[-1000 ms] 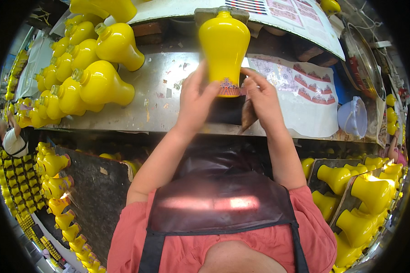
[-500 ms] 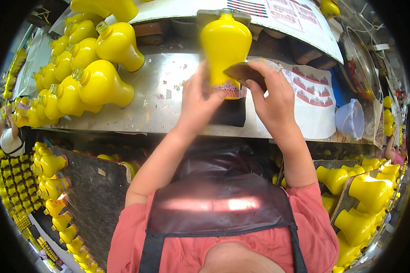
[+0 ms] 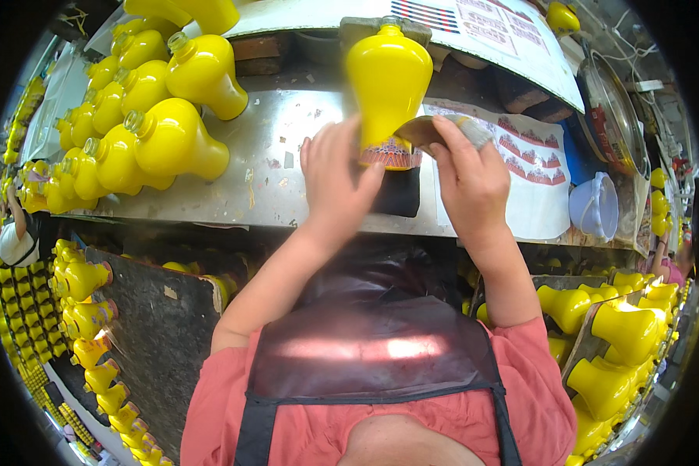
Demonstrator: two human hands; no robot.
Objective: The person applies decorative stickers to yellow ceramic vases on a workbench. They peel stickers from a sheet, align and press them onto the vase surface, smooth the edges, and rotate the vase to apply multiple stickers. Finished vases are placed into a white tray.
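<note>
1. Gripped: left hand (image 3: 335, 182) was wrapped around the lower part of the yellow ceramic bottle (image 3: 388, 81), fingers closed on its left side by the patterned band at the base.
2. Bottle stood upright on a black block (image 3: 400, 194) on the metal bench (image 3: 276, 167).
3. Right hand (image 3: 470, 182) was pinched shut on a flat scraper (image 3: 431, 130), blade touching the bottle's lower right side.
4. Far left: yellow bottles (image 3: 144, 109) lay on their sides on the bench.
5. Right: decal sheet (image 3: 540, 167), white cup (image 3: 594, 206).
</note>
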